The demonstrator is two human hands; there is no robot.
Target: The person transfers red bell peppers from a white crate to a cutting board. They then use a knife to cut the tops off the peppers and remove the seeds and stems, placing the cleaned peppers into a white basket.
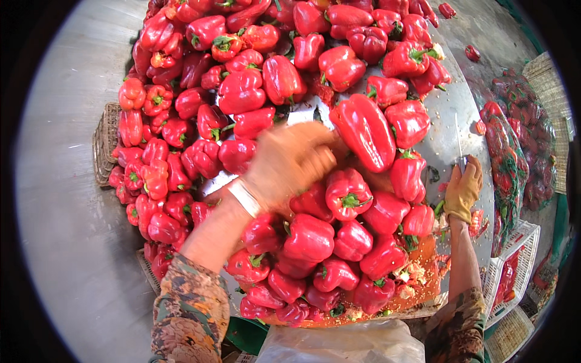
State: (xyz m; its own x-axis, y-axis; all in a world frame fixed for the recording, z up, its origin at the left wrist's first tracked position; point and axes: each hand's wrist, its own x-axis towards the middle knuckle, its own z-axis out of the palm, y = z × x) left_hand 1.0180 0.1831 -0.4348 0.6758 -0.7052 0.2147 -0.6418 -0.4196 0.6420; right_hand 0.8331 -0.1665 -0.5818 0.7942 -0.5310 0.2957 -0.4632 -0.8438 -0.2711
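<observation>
Red bell peppers (311, 238) lie heaped over a metal table (447, 90). Over the middle of the heap is my left hand (292, 159), blurred, with a pale band at its wrist; a large long pepper (363, 131) is just right of its fingers. Whether the hand grips anything is not clear. At the table's right side, my right hand (463, 190), in a yellowish glove, holds a knife (458, 136) by its handle, the thin blade directed away from me. Pepper scraps and seeds (411, 274) lie on an orange board (429, 254) near the front edge.
Net sacks of peppers (504, 168) stand right of the table. White plastic crates (517, 277) are at the lower right, and a wicker-like basket (105, 145) is at the left. A green tub (247, 333) sits below the front edge, beside clear plastic sheeting (340, 342).
</observation>
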